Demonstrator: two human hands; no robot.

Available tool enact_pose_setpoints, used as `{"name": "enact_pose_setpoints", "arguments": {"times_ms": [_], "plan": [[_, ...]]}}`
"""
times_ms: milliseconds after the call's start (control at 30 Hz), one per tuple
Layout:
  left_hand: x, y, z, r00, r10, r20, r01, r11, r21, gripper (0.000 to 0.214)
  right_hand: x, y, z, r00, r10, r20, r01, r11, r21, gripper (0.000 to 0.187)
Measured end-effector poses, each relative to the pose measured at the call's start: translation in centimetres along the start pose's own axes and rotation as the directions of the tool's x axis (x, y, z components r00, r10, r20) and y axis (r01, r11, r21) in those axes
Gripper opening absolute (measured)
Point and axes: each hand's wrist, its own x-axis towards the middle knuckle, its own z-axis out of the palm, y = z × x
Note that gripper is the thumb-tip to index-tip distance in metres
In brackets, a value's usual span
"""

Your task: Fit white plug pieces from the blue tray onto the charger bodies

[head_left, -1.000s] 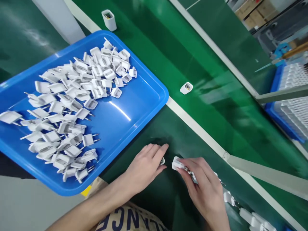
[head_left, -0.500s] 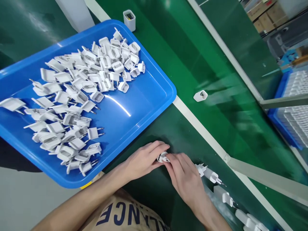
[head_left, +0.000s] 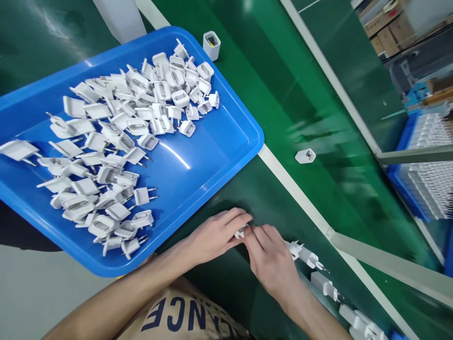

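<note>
My left hand (head_left: 221, 235) and my right hand (head_left: 266, 250) meet over the dark green bench, fingertips pinched around a small white charger (head_left: 240, 232). The fingers cover most of it, so its pins and details are hard to make out. Left of my hands lies a blue tray (head_left: 208, 146) holding a heap of white two-pin plug pieces (head_left: 141, 141). Beside my right forearm, several white chargers with pins (head_left: 323, 283) lie in a loose row on the bench.
On the green belt (head_left: 272, 85) beyond the tray, a white charger housing (head_left: 211, 46) stands with its top exposed, and another housing (head_left: 305, 156) lies on its side. A pale metal rail (head_left: 293, 191) edges the bench. Blue crates of white parts (head_left: 428, 160) are at far right.
Both housings on the belt have shifted rightward and nearer. The charger between my fingers is more covered now, and my right fingers have pressed in closer. The view has turned slightly.
</note>
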Motion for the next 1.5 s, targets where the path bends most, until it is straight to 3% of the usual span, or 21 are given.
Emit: {"name": "enact_pose_setpoints", "arguments": {"times_ms": [233, 367, 467, 533, 567, 667, 767, 833, 967, 1033, 1200, 1367, 1500], "plan": [[-0.1, 0.2, -0.1, 0.999, 0.036, 0.028, -0.038, 0.998, 0.052, 0.041, 0.4, -1.3, 1.2, 0.996, 0.048, -0.070, -0.053, 0.996, -0.067, 0.028], [-0.9, 0.8, 0.5, 1.000, 0.028, 0.007, -0.028, 0.996, 0.088, 0.060, -1.1, 0.1, -1.8, 0.988, 0.119, -0.099, -0.128, 0.988, -0.088, 0.015], [-1.1, 0.9, 1.1, 0.999, 0.054, -0.005, -0.053, 0.992, 0.111, 0.041, -5.9, 2.2, -4.9, 0.905, 0.336, -0.261, -0.355, 0.934, -0.030, 0.034], [-0.9, 0.9, 1.7, 0.998, 0.062, 0.005, -0.062, 0.992, 0.114, 0.028, -9.6, 3.5, -5.8, 0.843, 0.435, -0.317, -0.475, 0.878, -0.055, 0.029], [-0.5, 1.1, 2.0, 0.998, 0.059, 0.015, -0.061, 0.992, 0.107, 0.025, -11.1, 4.0, -5.8, 0.846, 0.445, -0.295, -0.490, 0.866, -0.099, 0.025], [1.0, 1.8, 3.2, 0.994, 0.048, 0.096, -0.056, 0.995, 0.085, 0.026, -13.1, 5.3, -4.2, 0.915, 0.385, -0.117, -0.402, 0.890, -0.214, 0.027], [2.6, 2.9, 4.9, 0.984, 0.057, 0.171, -0.071, 0.995, 0.075, 0.056, -12.4, 6.3, -2.3, 0.951, 0.308, -0.010, -0.302, 0.925, -0.229, 0.035], [3.5, 3.4, 6.0, 0.976, 0.076, 0.204, -0.091, 0.993, 0.068, 0.069, -11.7, 6.8, -1.6, 0.965, 0.262, -0.004, -0.258, 0.944, -0.205, 0.028], [4.6, 4.0, 7.7, 0.965, 0.134, 0.225, -0.153, 0.986, 0.069, 0.057, -11.5, 6.3, -0.4, 0.961, 0.260, -0.095, -0.275, 0.937, -0.215, 0.009], [5.1, 4.1, 8.2, 0.964, 0.137, 0.227, -0.162, 0.982, 0.095, 0.055, -11.8, 5.0, 0.5, 0.943, 0.293, -0.156, -0.323, 0.919, -0.227, 0.012], [6.6, 4.6, 8.9, 0.945, 0.116, 0.305, -0.169, 0.974, 0.153, 0.046, -13.2, 0.9, 3.0, 0.860, 0.421, -0.289, -0.479, 0.862, -0.169, 0.012], [7.4, 5.3, 10.1, 0.942, 0.073, 0.327, -0.135, 0.976, 0.170, 0.038, -15.5, -2.2, 4.5, 0.694, 0.630, -0.349, -0.679, 0.734, -0.028, 0.062], [8.1, 6.2, 12.1, 0.930, 0.079, 0.359, -0.142, 0.978, 0.154, 0.035, -16.0, -4.2, 5.3, 0.563, 0.749, -0.349, -0.766, 0.632, 0.121, 0.059]]}}
